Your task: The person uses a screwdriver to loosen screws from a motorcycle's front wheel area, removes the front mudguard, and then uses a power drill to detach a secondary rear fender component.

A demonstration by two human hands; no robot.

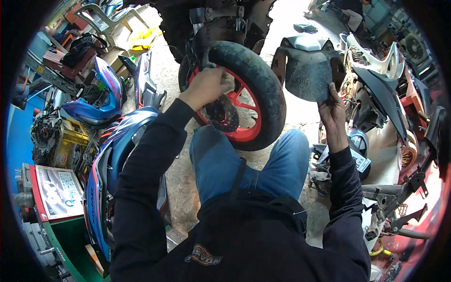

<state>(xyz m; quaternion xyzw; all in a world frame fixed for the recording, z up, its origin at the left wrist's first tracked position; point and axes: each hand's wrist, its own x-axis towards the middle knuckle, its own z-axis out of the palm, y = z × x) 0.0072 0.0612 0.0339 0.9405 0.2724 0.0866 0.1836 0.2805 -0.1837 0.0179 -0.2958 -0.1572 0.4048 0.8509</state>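
In front of my knees stands a motorcycle front wheel with a black tyre (268, 89) and a red rim (251, 127). My left hand (210, 87) is closed at the left side of the wheel, close to the lower fork leg (205, 58). Whatever its fingers hold is hidden. Below that hand is the dark brake disc (223, 115). My right hand (332, 115) grips the lower right edge of a dusty dark front fender (306, 73), apart from the tyre and to its right.
Blue painted fairing panels (105, 89) and a long blue panel (127, 141) lie on the left. A green box (70, 244) stands at the lower left. Motorcycle frames and dark panels (383, 89) crowd the right side. Another person (352, 14) is at the far right.
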